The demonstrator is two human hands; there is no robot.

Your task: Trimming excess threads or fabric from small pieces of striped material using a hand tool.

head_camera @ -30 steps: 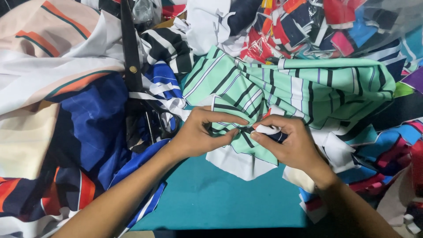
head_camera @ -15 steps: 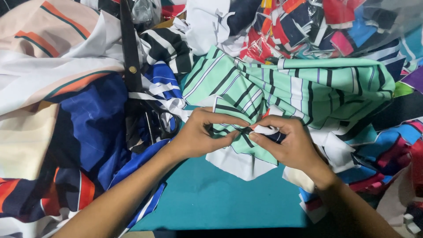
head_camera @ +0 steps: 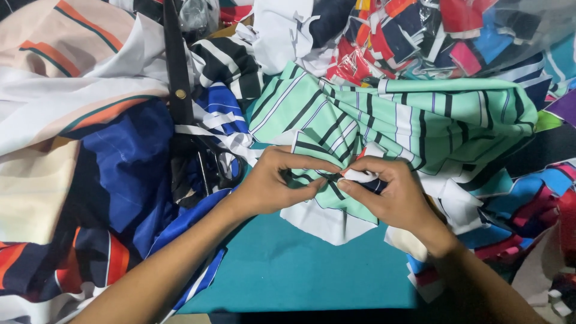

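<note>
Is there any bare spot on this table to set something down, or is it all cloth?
One free patch: the teal tabletop between the forearms, below the left hand and right hand pinching the green striped cloth. Elsewhere it is crowded: blue fabric and black scissors on the left, a bag of scraps above.

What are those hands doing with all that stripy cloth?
A person is pinching a mint-green striped cloth between both hands over a teal table. The left hand and right hand meet at one small spot, gripping a folded edge with the fingertips. Big black scissors lie to the left on blue fabric, untouched. A clear bag of colourful scraps sits behind.
</note>
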